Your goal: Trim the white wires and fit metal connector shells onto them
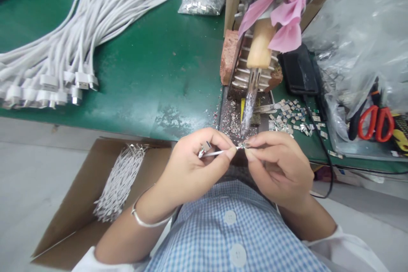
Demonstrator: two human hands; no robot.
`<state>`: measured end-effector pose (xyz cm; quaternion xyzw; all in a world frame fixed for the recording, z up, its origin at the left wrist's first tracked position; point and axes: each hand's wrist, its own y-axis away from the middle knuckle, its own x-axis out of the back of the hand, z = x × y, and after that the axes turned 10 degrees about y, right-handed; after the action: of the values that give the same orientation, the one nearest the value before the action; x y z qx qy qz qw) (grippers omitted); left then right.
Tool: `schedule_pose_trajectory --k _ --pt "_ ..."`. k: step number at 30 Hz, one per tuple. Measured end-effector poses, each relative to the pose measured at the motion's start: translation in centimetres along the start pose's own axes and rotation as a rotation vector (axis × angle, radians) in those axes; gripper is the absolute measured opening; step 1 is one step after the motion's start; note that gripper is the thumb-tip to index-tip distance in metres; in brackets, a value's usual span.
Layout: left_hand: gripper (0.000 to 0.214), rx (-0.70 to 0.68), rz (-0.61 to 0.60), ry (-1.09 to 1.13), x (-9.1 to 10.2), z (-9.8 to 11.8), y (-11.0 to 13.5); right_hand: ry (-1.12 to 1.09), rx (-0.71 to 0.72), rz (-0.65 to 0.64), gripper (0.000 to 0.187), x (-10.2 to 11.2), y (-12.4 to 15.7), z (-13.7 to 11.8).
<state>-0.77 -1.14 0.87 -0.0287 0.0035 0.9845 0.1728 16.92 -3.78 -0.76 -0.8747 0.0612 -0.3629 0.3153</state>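
Observation:
My left hand [196, 170] is closed in a pinch on a thin white cable [213, 153]. A metal plug [205, 148] stands out by its curled fingers. Opposite it, my right hand [280, 168] pinches a small metallic connector piece [244, 145] at the cable's other end, so the fingertips of both hands nearly meet. Just above them points the whitened tip of a soldering iron [249, 106], mounted with its wooden handle [259, 49] upward. Whether the connector touches the tip, I cannot tell. Fingers partly hide the connector.
White USB cables [79, 29] lie bundled on the green table [143, 80]. More cables [121, 182] fill part of a cardboard box [73, 195] below. Right of the iron are scattered small connectors [296, 114], a black phone-like device [299, 70] and red-handled cutters [376, 123]. A brick [228, 57] flanks the iron.

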Motion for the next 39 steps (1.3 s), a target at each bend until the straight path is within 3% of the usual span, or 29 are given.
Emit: schedule_pose_trajectory --k 8,21,29,35,37,39 --pt "0.008 0.146 0.019 0.104 0.4 0.1 -0.4 -0.014 -0.036 0.025 0.02 -0.1 -0.4 -0.1" --pt "0.008 0.222 -0.001 0.093 0.4 0.0 -0.1 -0.03 -0.033 -0.032 0.02 0.3 0.0 -0.4" --pt "0.009 0.187 -0.051 0.093 0.3 0.0 0.6 -0.056 0.018 -0.049 0.019 0.6 0.7 -0.4" --pt "0.01 0.131 -0.183 -0.045 0.8 0.1 1.7 -0.252 0.033 -0.142 0.023 1.6 1.6 -0.3" --pt "0.007 0.125 -0.223 -0.145 1.7 0.2 2.6 -0.346 0.001 -0.19 0.026 2.1 2.2 -0.2" --pt "0.008 0.152 -0.174 -0.273 3.3 0.3 3.8 -0.396 -0.038 -0.235 0.03 2.4 2.8 0.0"
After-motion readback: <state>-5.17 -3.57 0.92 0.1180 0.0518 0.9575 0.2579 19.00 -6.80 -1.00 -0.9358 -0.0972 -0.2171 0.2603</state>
